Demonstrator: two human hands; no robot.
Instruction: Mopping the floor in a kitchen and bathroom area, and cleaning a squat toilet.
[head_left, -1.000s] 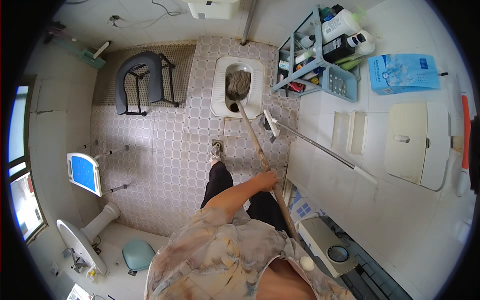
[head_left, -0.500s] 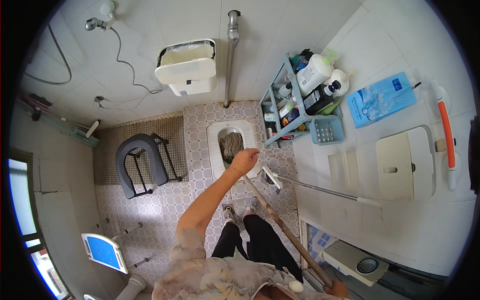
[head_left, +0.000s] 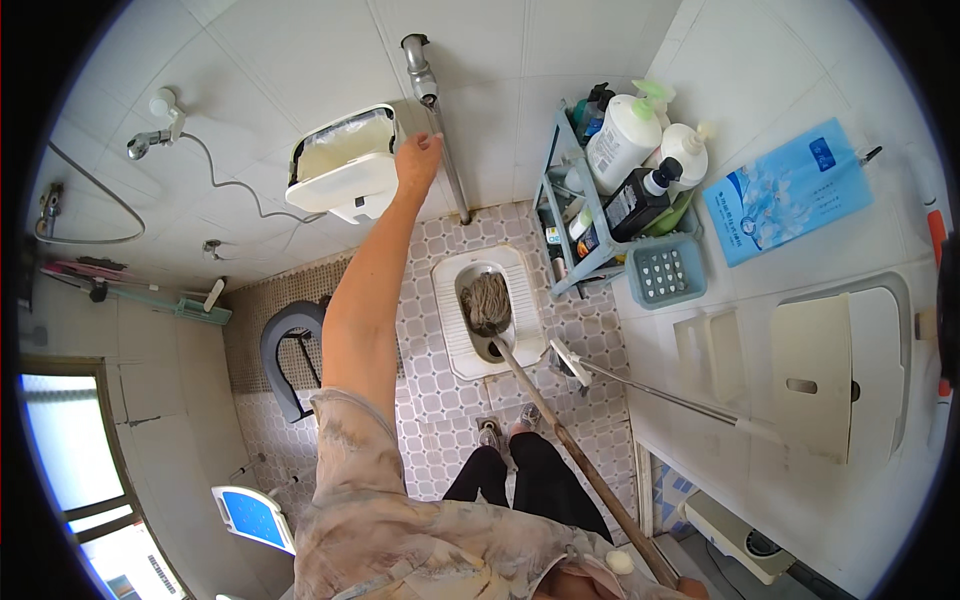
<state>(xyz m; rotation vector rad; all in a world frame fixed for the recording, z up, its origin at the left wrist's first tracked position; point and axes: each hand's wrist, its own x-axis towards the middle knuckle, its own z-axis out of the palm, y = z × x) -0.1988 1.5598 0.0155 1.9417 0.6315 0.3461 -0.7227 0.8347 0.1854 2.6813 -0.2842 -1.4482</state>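
The mop [head_left: 560, 430] stood aslant, its grey-brown stringy mop head [head_left: 486, 303] lying in the bowl of the white squat toilet [head_left: 450, 325] and its handle [head_left: 592, 470] running back to the lower edge of the view. Only a small part of the right hand [head_left: 692, 588] showed, against the handle's upper end, so how its fingers were set could not be told. The left hand [head_left: 418, 160] was up by the metal pipe [head_left: 450, 170], beside the open cream bin [head_left: 345, 190], its fingers loosely bent; whether they pinched or touched anything was unclear. The handle looked like wood, stiff and uneven enough to give fair grip, though dampness might have made it slick. The strands looked soft, limp and matted, probably heavy with water, so the weight likely sat at the far end. Two spaced holds on the bare shaft seemed best, clear of the strands; little about it looked fragile.
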